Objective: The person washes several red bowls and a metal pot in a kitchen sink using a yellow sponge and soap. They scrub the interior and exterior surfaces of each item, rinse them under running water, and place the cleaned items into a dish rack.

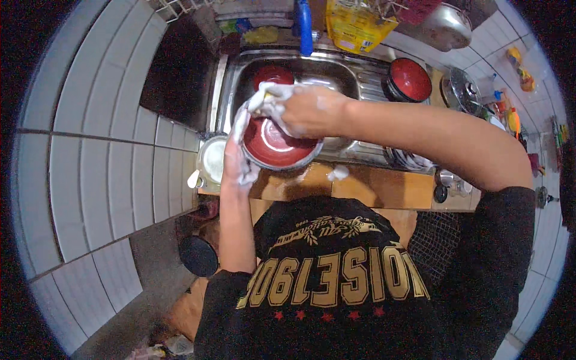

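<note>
A red bowl with a dark outer side is tilted over the front edge of the steel sink. My left hand, covered in white suds, grips its left rim. Inside the far left of the bowl, my right hand presses a foamy sponge, of which only a little yellow shows through the lather. Another red bowl lies in the sink behind my hands, partly hidden by them.
Red bowls with dark outsides are stacked on the drainboard at right. A blue tap and a yellow pouch are at the back. Left of the bowl stands a round container. Foam sits on the wooden front edge.
</note>
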The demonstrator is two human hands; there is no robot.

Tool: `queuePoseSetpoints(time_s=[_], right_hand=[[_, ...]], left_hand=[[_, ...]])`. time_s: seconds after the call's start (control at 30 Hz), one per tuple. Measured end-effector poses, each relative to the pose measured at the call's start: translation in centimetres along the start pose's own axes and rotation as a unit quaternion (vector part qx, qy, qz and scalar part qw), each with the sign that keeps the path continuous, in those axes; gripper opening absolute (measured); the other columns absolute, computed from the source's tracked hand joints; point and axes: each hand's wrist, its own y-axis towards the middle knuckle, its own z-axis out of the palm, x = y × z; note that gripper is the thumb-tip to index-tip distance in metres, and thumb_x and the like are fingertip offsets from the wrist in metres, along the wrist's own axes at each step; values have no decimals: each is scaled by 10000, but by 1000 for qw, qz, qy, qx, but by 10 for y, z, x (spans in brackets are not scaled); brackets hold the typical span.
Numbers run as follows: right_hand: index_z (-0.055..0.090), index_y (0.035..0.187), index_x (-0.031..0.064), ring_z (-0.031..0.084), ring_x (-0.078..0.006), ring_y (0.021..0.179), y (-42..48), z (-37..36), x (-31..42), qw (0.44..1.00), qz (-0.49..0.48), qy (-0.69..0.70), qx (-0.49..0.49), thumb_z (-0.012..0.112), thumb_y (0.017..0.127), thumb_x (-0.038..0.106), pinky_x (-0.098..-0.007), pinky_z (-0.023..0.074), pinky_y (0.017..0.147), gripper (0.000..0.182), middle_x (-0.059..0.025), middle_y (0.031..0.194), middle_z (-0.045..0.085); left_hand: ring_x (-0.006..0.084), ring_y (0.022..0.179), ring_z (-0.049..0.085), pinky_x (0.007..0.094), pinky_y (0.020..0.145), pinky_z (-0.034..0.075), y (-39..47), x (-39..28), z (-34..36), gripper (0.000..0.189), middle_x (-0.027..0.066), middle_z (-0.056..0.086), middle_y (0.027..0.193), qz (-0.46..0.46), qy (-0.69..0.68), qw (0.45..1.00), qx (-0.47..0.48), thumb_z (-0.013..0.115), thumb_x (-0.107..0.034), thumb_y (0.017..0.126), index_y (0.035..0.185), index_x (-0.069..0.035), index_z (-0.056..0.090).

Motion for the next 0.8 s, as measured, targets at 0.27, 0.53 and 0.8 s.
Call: queuePoseSetpoints(time_s=[0.27, 0.53, 0.8], right_hand=[[586, 994, 23, 629, -325, 878, 17, 30, 13, 978, 73, 192, -40, 538, 822, 176, -395, 543, 712, 235, -150, 959, 627], [616, 903, 20, 650, -259, 705, 41, 41, 35, 619, 248, 744, 35, 462, 868, 73, -377, 528, 587, 167, -134, 865, 663], [599, 965, -14, 654, -314, 705, 45, 71, 42, 862, 303, 185, -362, 568, 806, 129, -410, 527, 606, 216, -219, 870, 641]], left_hand=[[173, 1121, 548, 351, 966, 434, -11, -21, -2, 434, 89, 567, 1230, 9, 108, 994, -12, 475, -321, 964, 1291, -36, 490], [190, 1213, 453, 331, 1041, 335, 6, -1, -15, 470, 113, 479, 1314, 201, 192, 960, 32, 412, -286, 989, 1358, 4, 393], [227, 1248, 410, 352, 1072, 279, 7, 28, -2, 476, 143, 427, 1365, 328, 314, 887, -83, 369, -256, 996, 1353, 59, 369]])
